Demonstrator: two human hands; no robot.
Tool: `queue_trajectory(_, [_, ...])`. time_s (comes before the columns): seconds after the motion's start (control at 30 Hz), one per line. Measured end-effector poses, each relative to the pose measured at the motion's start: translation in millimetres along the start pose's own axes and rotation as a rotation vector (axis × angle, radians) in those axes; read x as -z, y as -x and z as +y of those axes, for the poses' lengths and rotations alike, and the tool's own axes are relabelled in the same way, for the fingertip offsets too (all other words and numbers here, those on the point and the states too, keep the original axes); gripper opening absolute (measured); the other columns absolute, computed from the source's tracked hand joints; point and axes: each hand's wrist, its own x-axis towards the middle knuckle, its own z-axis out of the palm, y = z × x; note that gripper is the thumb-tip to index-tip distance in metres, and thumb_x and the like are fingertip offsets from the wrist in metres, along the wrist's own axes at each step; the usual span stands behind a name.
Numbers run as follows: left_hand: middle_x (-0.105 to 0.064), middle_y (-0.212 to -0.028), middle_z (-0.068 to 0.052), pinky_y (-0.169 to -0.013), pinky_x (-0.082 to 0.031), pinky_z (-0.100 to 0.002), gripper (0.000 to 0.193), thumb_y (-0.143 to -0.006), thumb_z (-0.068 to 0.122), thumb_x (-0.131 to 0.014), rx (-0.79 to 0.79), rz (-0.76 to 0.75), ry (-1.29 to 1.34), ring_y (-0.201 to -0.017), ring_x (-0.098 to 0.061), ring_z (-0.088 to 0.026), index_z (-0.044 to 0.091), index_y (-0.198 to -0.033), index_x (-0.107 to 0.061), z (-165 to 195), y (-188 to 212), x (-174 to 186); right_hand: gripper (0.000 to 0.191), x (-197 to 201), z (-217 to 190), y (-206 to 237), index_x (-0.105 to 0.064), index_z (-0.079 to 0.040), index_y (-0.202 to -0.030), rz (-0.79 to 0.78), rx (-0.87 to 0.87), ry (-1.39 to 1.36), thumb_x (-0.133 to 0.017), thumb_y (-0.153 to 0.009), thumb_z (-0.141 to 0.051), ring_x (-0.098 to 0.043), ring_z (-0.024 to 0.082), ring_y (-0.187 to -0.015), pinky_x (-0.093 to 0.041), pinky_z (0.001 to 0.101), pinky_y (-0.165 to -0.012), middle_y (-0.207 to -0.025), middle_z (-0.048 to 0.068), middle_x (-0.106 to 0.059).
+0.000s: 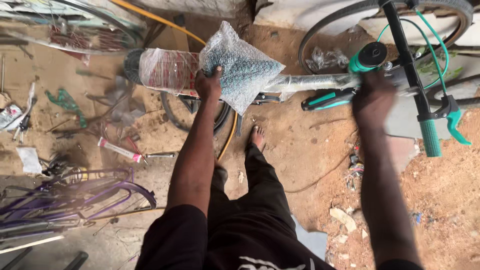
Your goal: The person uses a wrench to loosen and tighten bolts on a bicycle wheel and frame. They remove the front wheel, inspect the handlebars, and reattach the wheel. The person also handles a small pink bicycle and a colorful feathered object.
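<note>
**Here: both hands on a wrapped bicycle frame**

Left hand (pixel 208 84) is up on the bubble wrap (pixel 241 67), fingers closed over a bunched edge of it, thumb on the near side. The wrap drapes over the top tube (pixel 310 81) of a new bicycle held crosswise in front of me. To the left of my grip, a clear plastic sleeve (pixel 167 70) covers the saddle end.

Right hand (pixel 372 100) is blurred. It sits at the head of the frame, just below the teal stem cap (pixel 369 56). I cannot tell whether its fingers are curled on the tube or loose.

Handlebar (pixel 407 65) runs black down to a green grip (pixel 430 137) and a teal brake lever (pixel 456 125), to the right of my right hand. A teal cable (pixel 434 45) loops above. Front tyre (pixel 390 10) arcs behind the bars.

Ground is bare reddish dirt. My bare foot (pixel 257 137) shows below the frame. A purple bicycle frame (pixel 70 200) lies at lower left, well apart, with small tools and scraps near it. A yellow hose (pixel 155 19) crosses at top.
</note>
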Motion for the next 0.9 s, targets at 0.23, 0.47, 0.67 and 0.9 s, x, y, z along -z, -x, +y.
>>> queue_trajectory(0.23, [-0.070, -0.103, -0.018, -0.081, -0.049, -0.046, 0.050, -0.087, 0.042, -0.084, 0.106, -0.186, -0.009, -0.095, -0.065, -0.033, -0.003, -0.100, -0.067, -44.7, 30.1, 45.0, 0.022, -85.0, -122.4, 106.6, -0.069, -0.005, -0.117, -0.540, -0.365, -0.189, -0.059, -0.099, -0.012, -0.066, 0.035, -0.062, -0.052, 0.0463, -0.053, -0.082, 0.020, -0.070])
queue_trajectory(0.47, [-0.073, -0.097, -0.019, -0.077, -0.054, -0.043, 0.041, -0.085, 0.031, -0.080, -0.173, -0.136, 0.120, -0.088, -0.070, -0.034, 0.000, -0.106, -0.066, -100.7, 37.2, 94.5, 0.021, -129.9, -203.5, 146.8, -0.073, -0.010, -0.112, -0.652, -0.295, -0.191, -0.062, -0.094, -0.011, -0.071, 0.037, -0.080, -0.055, 0.0464, -0.069, -0.090, 0.017, -0.073])
queue_trajectory(0.67, [-0.073, -0.092, -0.019, -0.076, -0.056, -0.043, 0.019, -0.098, 0.025, -0.073, -0.128, -0.116, 0.211, -0.084, -0.072, -0.035, 0.007, -0.100, -0.066, -212.4, 58.8, 123.0, 0.022, -213.5, -247.0, 161.0, -0.078, -0.014, -0.104, -0.790, -0.142, -0.131, -0.061, -0.090, -0.009, -0.073, 0.034, -0.080, -0.057, 0.0439, -0.071, -0.088, 0.016, -0.076])
queue_trajectory(0.9, [-0.071, -0.086, -0.008, -0.070, -0.054, -0.033, 0.013, -0.094, 0.017, -0.073, 0.251, -0.001, 0.479, -0.078, -0.066, -0.016, 0.004, -0.098, -0.070, -411.0, 135.0, 63.8, 0.017, -409.5, -240.0, 226.2, -0.077, -0.013, -0.093, -1.087, -0.379, -0.049, -0.063, -0.090, -0.022, -0.074, 0.034, -0.075, -0.059, 0.0454, -0.069, -0.086, 0.016, -0.077])
